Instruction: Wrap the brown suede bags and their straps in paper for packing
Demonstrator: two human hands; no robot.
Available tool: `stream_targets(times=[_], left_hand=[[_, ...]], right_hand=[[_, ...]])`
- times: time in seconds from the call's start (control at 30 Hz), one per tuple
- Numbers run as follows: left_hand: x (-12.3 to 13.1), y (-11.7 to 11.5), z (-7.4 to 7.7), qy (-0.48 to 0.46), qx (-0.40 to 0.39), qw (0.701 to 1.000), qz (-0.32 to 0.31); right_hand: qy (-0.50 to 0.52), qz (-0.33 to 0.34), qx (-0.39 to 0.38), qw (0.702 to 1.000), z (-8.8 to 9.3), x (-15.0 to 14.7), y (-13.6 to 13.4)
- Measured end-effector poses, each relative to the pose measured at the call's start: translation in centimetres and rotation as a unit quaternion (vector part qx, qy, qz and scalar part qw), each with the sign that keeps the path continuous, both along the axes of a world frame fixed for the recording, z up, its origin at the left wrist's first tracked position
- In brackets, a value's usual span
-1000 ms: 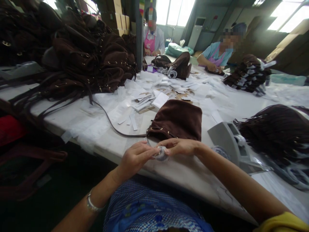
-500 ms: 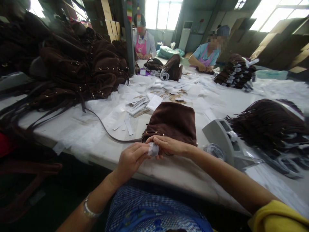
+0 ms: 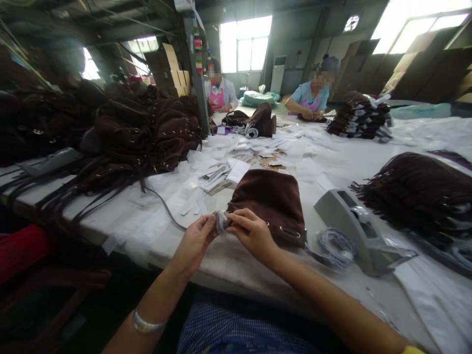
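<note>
Near the table's front edge, my left hand (image 3: 195, 243) pinches a small crumpled wad of translucent plastic wrapping (image 3: 221, 223) between thumb and fingers. From the other side my right hand (image 3: 254, 233) grips the same wrapping with its fingertips. What lies inside the wrapping I cannot make out. A dark strap (image 3: 164, 206) runs across the table toward my left hand. Right behind my hands lies a dark brown suede-like bag (image 3: 271, 196) with gold eyelets along its near edge. A coil of plastic-wrapped strap (image 3: 335, 246) sits to the bag's right.
A grey tape dispenser (image 3: 350, 231) stands at the right, beside stacked brown fringed bags (image 3: 416, 196). More brown bags (image 3: 147, 128) are heaped at the left. White paper pieces (image 3: 239, 169) litter the table. Two people (image 3: 221, 93) work at the far side.
My hands have moved slightly apart; my right fingers have shifted from covering the wrapping to pinching its right side. The view has tilted up, showing more of the bag's eyelets.
</note>
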State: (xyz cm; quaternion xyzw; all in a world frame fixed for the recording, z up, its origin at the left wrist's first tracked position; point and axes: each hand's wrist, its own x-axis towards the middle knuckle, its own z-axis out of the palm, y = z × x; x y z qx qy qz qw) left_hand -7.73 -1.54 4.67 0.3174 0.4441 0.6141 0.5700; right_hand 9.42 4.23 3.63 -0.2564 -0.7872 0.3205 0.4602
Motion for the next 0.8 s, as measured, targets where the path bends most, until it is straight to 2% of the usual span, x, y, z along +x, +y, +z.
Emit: stream_targets(times=[0.1, 0.2, 0.3, 0.43, 0.5, 0.6, 0.8], left_hand=[[0.1, -0.1, 0.6, -0.024, -0.022, 0.999, -0.016], [0.4, 0.0, 0.9, -0.026, -0.032, 0.999, -0.001], [1.1, 0.2, 0.9, -0.007, -0.022, 0.998, 0.050], [2.1, 0.6, 0.3, 0.058, 0.034, 0.989, 0.135], [2.4, 0.7, 0.0, 0.095, 0.061, 0.982, 0.154], [2.4, 0.5, -0.3, 0.132, 0.077, 0.977, 0.150], [1.6, -0.3, -0.9, 0.199, 0.061, 0.971, 0.119]], right_hand=[[0.002, 0.004, 0.016, 1.000, -0.8, -0.3, 0.7], [-0.007, 0.015, 0.019, 1.000, -0.9, -0.4, 1.2], [-0.042, 0.017, 0.025, 0.999, -0.5, -0.7, 1.2], [-0.063, -0.024, 0.023, 0.997, -0.2, -1.3, 0.6], [-0.057, -0.046, 0.016, 0.997, -0.2, -1.6, 0.5], [-0.055, -0.063, 0.009, 0.996, -0.1, -1.7, 0.5], [-0.057, -0.052, -0.005, 0.997, 0.3, -1.2, 0.5]])
